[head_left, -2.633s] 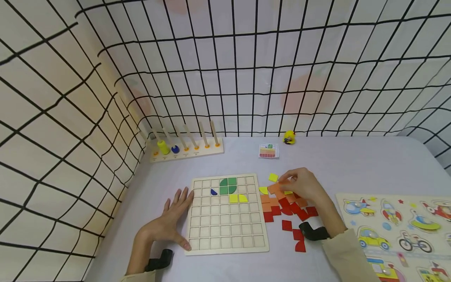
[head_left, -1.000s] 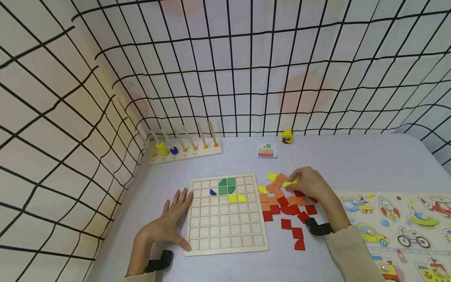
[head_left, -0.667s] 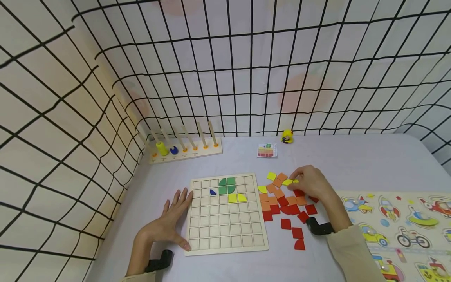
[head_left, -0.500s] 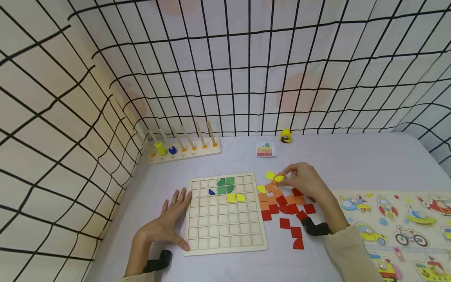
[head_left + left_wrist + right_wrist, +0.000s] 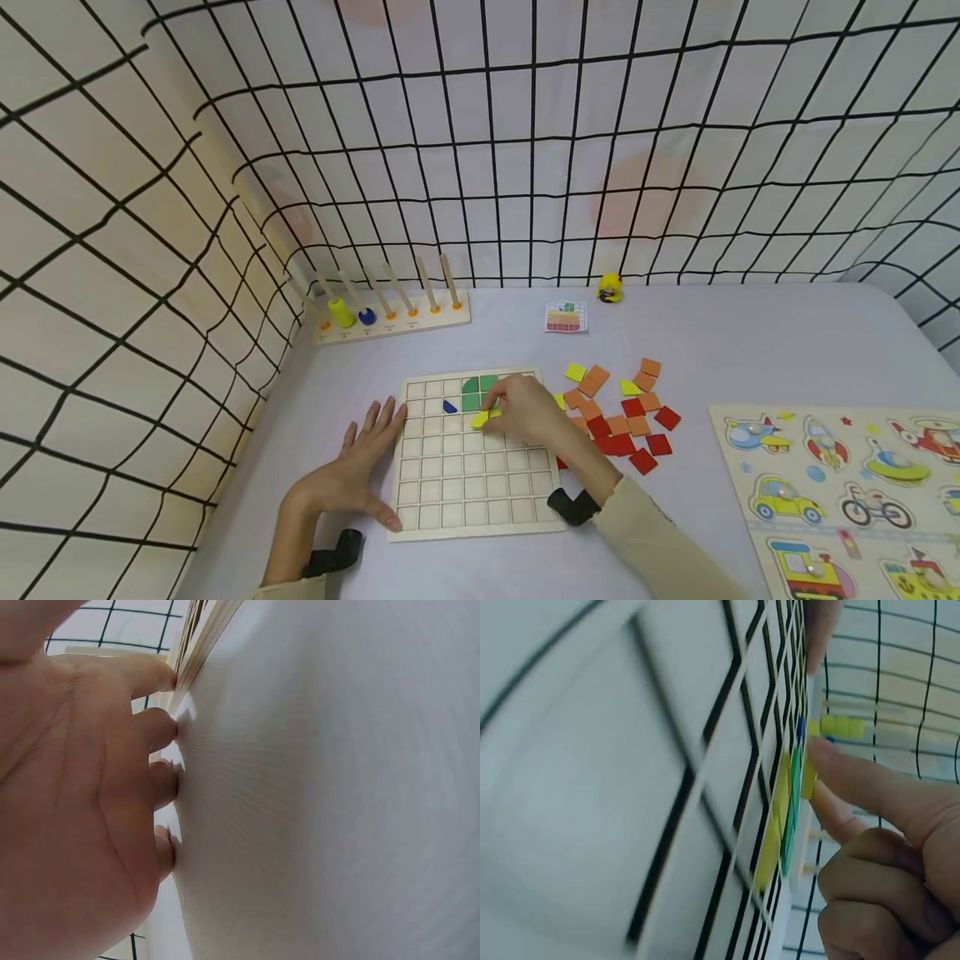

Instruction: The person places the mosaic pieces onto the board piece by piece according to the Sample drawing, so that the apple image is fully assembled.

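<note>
The square-celled wooden board (image 5: pixel 453 492) lies on the table, with green tiles (image 5: pixel 470 402) and a small blue tile (image 5: pixel 449 407) near its top. Fingers spread, my left hand (image 5: pixel 345 479) rests on the table, its thumb and index fingertips touching the board's left edge. Just below the green tiles, my right hand (image 5: pixel 528 410) pinches a yellow tile (image 5: pixel 478 421) between thumb and index finger. In the right wrist view the yellow tile (image 5: pixel 809 778) stands at the fingertips, beside the green ones. My right hand partly covers the yellow tiles on the board.
Loose orange, red and yellow tiles (image 5: pixel 618 426) are scattered right of the board. Behind stand a pegged stand (image 5: pixel 393 323), a small pattern card (image 5: pixel 566 317) and a yellow duck toy (image 5: pixel 610 288). A vehicle picture puzzle (image 5: pixel 832 492) lies at far right.
From among the loose tiles, my right hand has picked up a yellow tile and carried it left over the board. My left hand has stayed at the board's left edge.
</note>
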Tool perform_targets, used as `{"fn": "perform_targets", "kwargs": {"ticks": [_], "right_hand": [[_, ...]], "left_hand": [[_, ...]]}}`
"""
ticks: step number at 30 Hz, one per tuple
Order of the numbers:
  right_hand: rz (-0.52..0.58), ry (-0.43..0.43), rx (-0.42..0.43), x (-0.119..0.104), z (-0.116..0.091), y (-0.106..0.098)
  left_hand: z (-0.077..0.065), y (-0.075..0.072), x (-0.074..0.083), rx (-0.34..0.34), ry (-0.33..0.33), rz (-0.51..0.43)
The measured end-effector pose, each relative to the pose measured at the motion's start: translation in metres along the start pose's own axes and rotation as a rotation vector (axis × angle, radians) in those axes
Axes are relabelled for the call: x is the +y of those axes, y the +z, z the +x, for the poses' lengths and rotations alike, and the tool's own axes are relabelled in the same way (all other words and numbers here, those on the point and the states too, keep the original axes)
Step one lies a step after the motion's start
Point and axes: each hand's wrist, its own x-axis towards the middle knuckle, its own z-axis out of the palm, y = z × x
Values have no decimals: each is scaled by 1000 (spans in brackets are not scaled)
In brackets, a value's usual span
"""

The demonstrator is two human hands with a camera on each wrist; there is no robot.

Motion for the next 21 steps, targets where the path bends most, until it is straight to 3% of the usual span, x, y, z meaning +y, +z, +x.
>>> {"fn": "perform_targets", "kwargs": {"ticks": [6, 21], "right_hand": [[1, -8, 3, -6, 4, 11], [12, 4, -10, -2, 7, 15]], "left_hand": [[0, 0, -1, 3, 2, -1], [1, 0, -3, 2, 0, 2]]}}
